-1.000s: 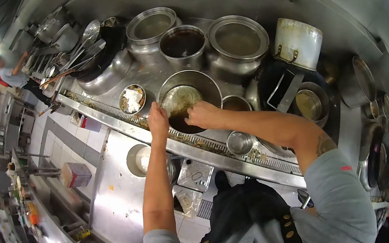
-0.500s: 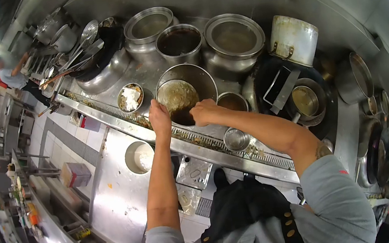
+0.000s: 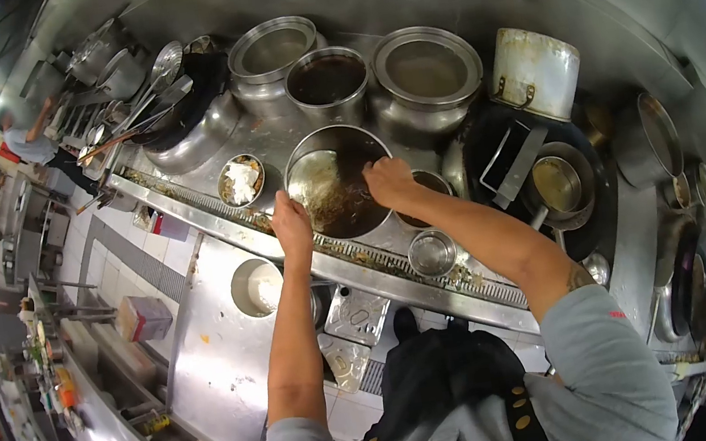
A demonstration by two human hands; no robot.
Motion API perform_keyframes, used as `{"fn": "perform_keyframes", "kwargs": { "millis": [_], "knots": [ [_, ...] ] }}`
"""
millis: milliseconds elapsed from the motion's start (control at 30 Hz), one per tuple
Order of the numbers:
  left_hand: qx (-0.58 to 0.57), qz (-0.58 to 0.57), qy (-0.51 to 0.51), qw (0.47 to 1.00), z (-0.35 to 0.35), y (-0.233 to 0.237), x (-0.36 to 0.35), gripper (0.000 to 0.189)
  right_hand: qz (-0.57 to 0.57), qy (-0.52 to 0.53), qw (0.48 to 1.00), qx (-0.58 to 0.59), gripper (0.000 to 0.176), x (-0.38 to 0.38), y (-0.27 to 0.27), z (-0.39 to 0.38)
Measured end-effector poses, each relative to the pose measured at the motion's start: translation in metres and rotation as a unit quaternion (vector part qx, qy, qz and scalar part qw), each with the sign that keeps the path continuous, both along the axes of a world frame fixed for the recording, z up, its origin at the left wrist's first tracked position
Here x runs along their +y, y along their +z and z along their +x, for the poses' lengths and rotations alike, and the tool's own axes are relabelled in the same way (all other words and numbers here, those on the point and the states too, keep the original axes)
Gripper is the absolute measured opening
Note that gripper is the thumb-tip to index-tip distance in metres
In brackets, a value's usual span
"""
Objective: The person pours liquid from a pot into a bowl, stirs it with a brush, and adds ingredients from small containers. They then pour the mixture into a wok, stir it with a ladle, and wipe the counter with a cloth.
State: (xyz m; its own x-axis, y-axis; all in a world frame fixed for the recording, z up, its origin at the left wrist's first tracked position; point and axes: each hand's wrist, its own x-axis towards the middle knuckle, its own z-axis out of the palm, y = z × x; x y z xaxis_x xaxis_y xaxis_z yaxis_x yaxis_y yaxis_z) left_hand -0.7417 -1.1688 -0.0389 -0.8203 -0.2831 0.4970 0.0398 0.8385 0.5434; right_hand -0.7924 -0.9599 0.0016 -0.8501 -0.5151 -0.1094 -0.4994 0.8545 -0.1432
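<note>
A deep steel pot (image 3: 381,207) stands at the counter's front edge. Inside it a round shallow strainer (image 3: 313,176) is tilted, with wet brownish bits on its lower part. My left hand (image 3: 291,225) is closed at the pot's front left, around what looks like the strainer's handle, mostly hidden by the fingers. Over the right side of the pot's mouth is my right hand (image 3: 389,183), fingers curled; what they hold, if anything, is hidden. A small bowl with white pieces (image 3: 241,182) sits to the left of the pot.
Behind stand a pot of dark liquid (image 3: 326,80) and two large lipped pots (image 3: 426,66). A wok with a ladle (image 3: 557,183) is at the right. A small steel bowl (image 3: 432,254) rests on the drain grate. A white-lined pot (image 3: 257,288) is on the left table. Another person (image 3: 35,143) stands far left.
My right hand has moved up and to the right, from the pot's front to its right side. The strainer sits a little further left, and more brown contents show in the pot.
</note>
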Motion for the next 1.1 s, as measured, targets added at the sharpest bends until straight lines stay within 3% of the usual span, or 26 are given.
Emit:
{"fn": "perform_keyframes", "kwargs": {
  "millis": [67, 200, 300, 400, 467, 533, 633, 667, 733, 867, 933, 967, 1000, 1067, 1100],
  "knots": [
    [0.007, -0.009, -0.008, 1.000, -0.005, 0.001, 0.006, 0.010, 0.001, -0.012, 1.000, -0.001, 0.022, -0.004, -0.009, 0.000],
    [-0.016, -0.007, -0.008, 1.000, -0.012, 0.001, -0.002, 0.010, -0.050, 0.108, 0.993, 0.007, 0.027, -0.018, -0.001, 0.022],
    [-0.006, -0.018, -0.006, 1.000, -0.008, -0.001, -0.008, 0.011, -0.051, -0.033, 0.997, 0.042, 0.028, -0.011, -0.016, -0.005],
    [-0.017, 0.002, -0.007, 1.000, -0.007, -0.001, -0.011, 0.011, -0.051, -0.014, 0.995, 0.087, 0.029, -0.025, -0.032, 0.003],
    [-0.018, -0.015, -0.006, 1.000, -0.011, -0.002, -0.016, 0.007, -0.051, 0.106, 0.993, 0.010, 0.028, -0.041, -0.024, 0.016],
    [-0.015, -0.011, -0.012, 1.000, -0.011, -0.005, -0.024, 0.008, -0.096, 0.164, 0.974, 0.121, 0.027, -0.050, -0.029, 0.007],
    [-0.041, 0.005, 0.011, 0.999, -0.006, -0.014, -0.032, 0.010, -0.021, 0.035, 0.991, 0.128, 0.024, -0.050, -0.026, -0.038],
    [-0.045, 0.008, 0.017, 0.999, -0.007, -0.016, -0.034, 0.010, -0.022, 0.038, 0.991, 0.128, 0.024, -0.046, -0.030, -0.051],
    [-0.031, 0.005, 0.026, 0.999, -0.009, -0.015, -0.033, 0.010, 0.022, -0.037, 0.997, 0.059, 0.021, -0.037, -0.024, -0.058],
    [-0.007, 0.015, 0.024, 1.000, -0.012, -0.014, -0.026, 0.009, 0.169, -0.022, 0.983, -0.069, 0.021, -0.027, 0.011, -0.020],
    [-0.003, 0.021, 0.010, 1.000, -0.017, -0.010, -0.023, 0.009, 0.171, 0.105, 0.973, -0.114, 0.027, -0.029, 0.016, -0.006],
    [-0.008, 0.020, 0.009, 1.000, -0.018, -0.008, -0.021, 0.008, 0.219, 0.115, 0.955, -0.163, 0.038, -0.040, 0.008, -0.012],
    [-0.006, 0.019, 0.007, 1.000, -0.020, -0.006, -0.020, 0.008, 0.217, 0.112, 0.956, -0.162, 0.038, -0.035, 0.018, -0.010],
    [-0.021, 0.022, 0.006, 1.000, -0.021, -0.004, -0.021, 0.008, 0.013, 0.086, 0.978, -0.192, 0.046, -0.024, 0.044, -0.004],
    [-0.019, 0.021, 0.006, 1.000, -0.023, -0.003, -0.022, 0.008, 0.014, 0.154, 0.985, -0.075, 0.058, -0.024, 0.020, -0.009]
  ]
}}
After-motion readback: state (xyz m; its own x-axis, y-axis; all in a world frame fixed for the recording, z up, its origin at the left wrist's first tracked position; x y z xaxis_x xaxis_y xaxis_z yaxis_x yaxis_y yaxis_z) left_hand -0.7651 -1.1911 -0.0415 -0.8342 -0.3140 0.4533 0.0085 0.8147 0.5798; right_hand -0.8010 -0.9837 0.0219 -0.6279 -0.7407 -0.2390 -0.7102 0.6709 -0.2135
